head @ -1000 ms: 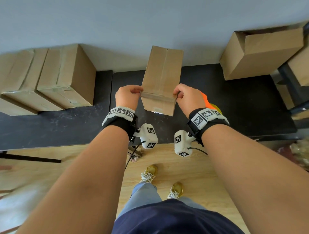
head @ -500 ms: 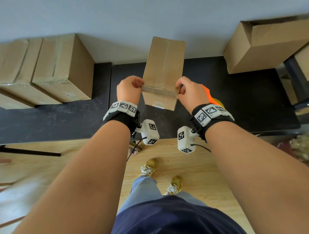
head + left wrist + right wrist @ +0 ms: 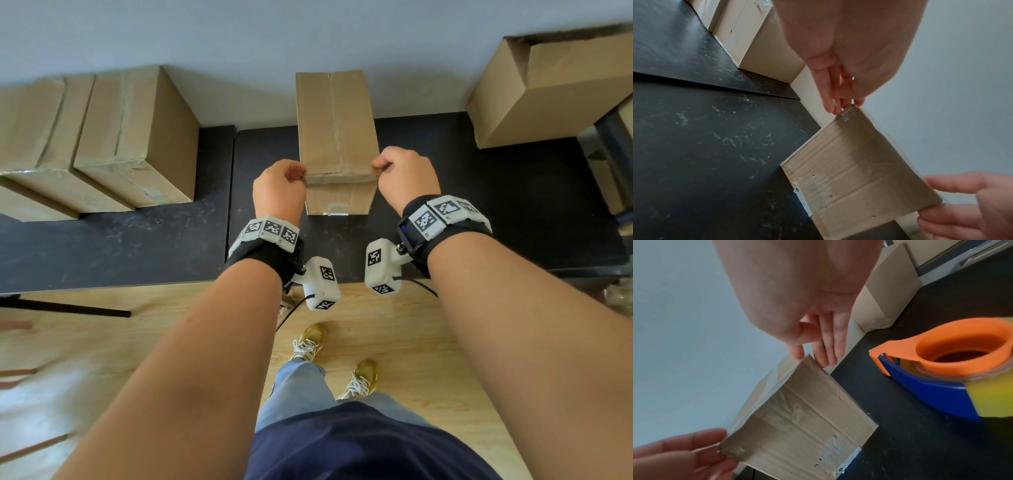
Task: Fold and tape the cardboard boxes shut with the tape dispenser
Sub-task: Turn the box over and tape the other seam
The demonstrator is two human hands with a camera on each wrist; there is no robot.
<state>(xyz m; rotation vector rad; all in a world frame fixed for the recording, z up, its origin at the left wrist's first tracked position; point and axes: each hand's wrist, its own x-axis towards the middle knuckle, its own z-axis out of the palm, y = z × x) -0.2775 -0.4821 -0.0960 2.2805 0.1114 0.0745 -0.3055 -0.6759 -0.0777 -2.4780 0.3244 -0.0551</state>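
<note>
A tall cardboard box (image 3: 337, 137) stands upright on the black table (image 3: 137, 246), its top flaps folded shut. A strip of clear tape (image 3: 339, 178) runs across its near top edge. My left hand (image 3: 301, 174) pinches the strip's left end at the box corner (image 3: 847, 112). My right hand (image 3: 378, 164) pinches the right end at the other corner (image 3: 807, 360). The orange and blue tape dispenser (image 3: 941, 366) lies on the table to the right of the box. In the head view my right hand hides it.
Taped cardboard boxes (image 3: 130, 144) sit at the table's left against the wall. An open box (image 3: 548, 85) lies at the back right, with more cardboard beyond it. The table's front edge (image 3: 342, 281) is close to my wrists.
The box has turned from slightly tilted to square in front of me. Both hands have stayed on the tape ends at the near top edge. The dispenser is no longer visible behind my right hand.
</note>
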